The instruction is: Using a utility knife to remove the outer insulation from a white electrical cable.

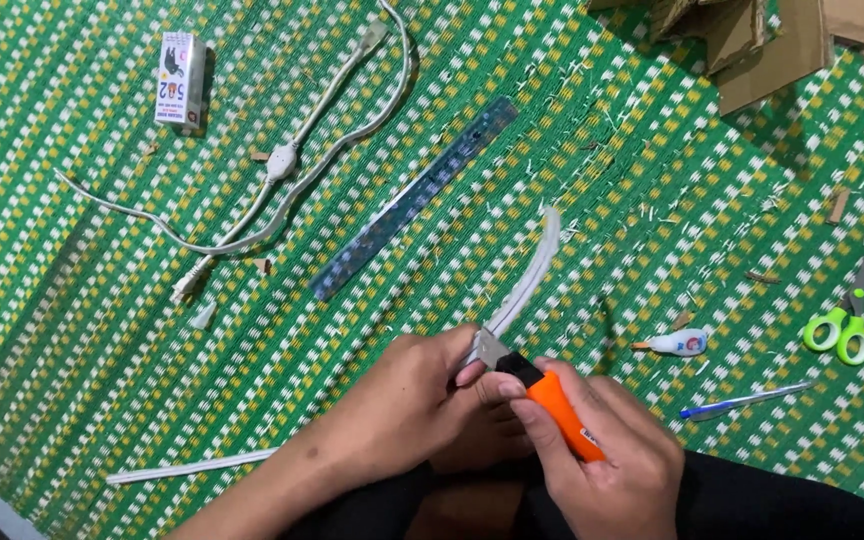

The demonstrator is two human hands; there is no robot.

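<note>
My right hand grips an orange utility knife with a black tip, its blade set against the near end of a curved white strip. My left hand pinches that end of the strip just left of the blade. The strip arcs up and away over the green woven mat. Both hands meet low in the middle of the view, above my dark-clothed lap.
A clear ruler lies diagonally above the hands. A white cable with an inline switch and a small white box lie upper left. Another white strip, a small glue bottle, blue pen, green scissors and cardboard pieces lie around.
</note>
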